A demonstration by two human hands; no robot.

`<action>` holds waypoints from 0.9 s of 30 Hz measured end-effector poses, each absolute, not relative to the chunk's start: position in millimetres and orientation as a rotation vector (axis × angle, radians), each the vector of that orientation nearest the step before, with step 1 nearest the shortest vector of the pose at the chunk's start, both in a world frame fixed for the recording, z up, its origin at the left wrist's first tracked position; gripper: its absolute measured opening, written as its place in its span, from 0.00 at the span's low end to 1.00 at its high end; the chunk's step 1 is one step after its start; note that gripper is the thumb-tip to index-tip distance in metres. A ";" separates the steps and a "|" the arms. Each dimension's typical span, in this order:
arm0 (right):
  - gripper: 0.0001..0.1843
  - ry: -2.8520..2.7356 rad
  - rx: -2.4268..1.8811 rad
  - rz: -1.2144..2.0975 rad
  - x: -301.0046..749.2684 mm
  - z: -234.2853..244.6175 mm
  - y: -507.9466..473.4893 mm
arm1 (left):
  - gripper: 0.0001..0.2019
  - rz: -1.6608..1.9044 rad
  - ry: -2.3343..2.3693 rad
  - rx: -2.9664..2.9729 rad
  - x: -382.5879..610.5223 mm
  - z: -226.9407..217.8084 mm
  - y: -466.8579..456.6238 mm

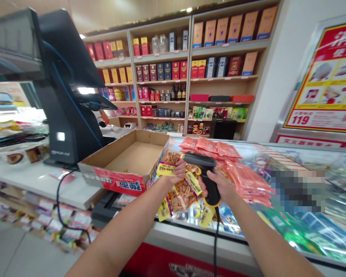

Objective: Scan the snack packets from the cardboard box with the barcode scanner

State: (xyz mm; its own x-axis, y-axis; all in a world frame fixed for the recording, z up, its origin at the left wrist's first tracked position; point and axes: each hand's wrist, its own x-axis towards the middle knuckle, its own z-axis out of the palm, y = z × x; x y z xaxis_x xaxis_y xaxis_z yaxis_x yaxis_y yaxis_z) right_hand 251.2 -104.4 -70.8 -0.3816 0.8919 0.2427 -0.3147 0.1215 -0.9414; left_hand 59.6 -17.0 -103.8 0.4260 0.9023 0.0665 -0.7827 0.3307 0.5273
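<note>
Cardboard box, open-topped, its red front printed with inverted white characters, holds a small brownish item. Just right of it, above other packets on a glass counter, the left hand pinches a snack packet with a yellow label, while the right hand wraps around the handle of a black scanner. A red-and-yellow poster reads "119."
</note>
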 end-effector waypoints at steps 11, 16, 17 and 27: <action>0.22 -1.423 -0.599 1.488 250.9 -69.5 -103.6 | 0.18 1.077 0.236 0.543 59.1 -112.3 -9.3; 0.22 -1.419 -0.602 1.494 251.2 -69.7 -104.2 | 0.16 1.052 0.217 0.547 57.5 -115.5 -6.0; 0.22 -1.416 -0.605 1.497 251.2 -69.5 -104.3 | 0.16 1.050 0.220 0.548 57.6 -115.1 -6.4; 0.21 -1.364 -0.599 1.508 252.6 -70.4 -103.4 | 0.18 1.022 0.237 0.576 60.5 -103.6 -16.7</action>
State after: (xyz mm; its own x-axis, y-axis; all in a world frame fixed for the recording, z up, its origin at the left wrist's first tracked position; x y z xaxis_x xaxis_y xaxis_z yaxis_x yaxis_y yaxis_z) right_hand 252.6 -103.4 -70.4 -0.4005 0.8834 0.2431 -0.3304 0.1082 -0.9376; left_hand 60.5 -16.7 -103.6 0.5126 0.8552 0.0762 -0.7342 0.3906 0.5553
